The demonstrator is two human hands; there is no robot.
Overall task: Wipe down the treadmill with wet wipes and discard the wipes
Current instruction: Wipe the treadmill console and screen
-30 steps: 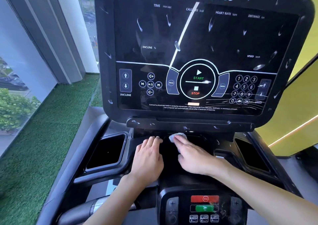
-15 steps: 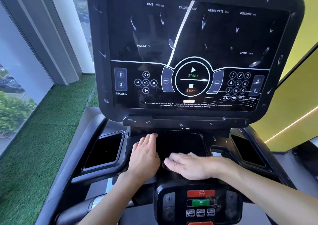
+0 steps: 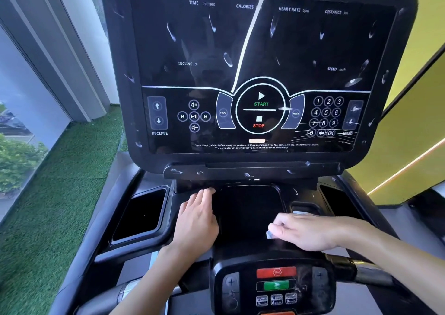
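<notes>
The black treadmill console (image 3: pixel 260 73) fills the upper view, its dark screen marked with streaks and droplets. Below it lies a shallow black centre tray (image 3: pixel 245 208). My left hand (image 3: pixel 196 218) rests flat on the tray's left rim, fingers straight and pointing toward the screen. My right hand (image 3: pixel 305 231) is on the tray's right front part, fingers curled around a pale wet wipe (image 3: pixel 269 234); only a small corner of the wipe shows past the fingertips.
Deep black cup holders sit at the left (image 3: pixel 142 213) and right (image 3: pixel 337 199) of the tray. A small control pad (image 3: pixel 275 285) with red and green buttons lies near me. Green artificial turf (image 3: pixel 55 194) and a window lie left, a yellow wall (image 3: pixel 409 126) right.
My right hand has swept the wipe from the tray's far edge back toward me, then right, and its fingers have curled over the wipe. The left hand has stayed on the rim.
</notes>
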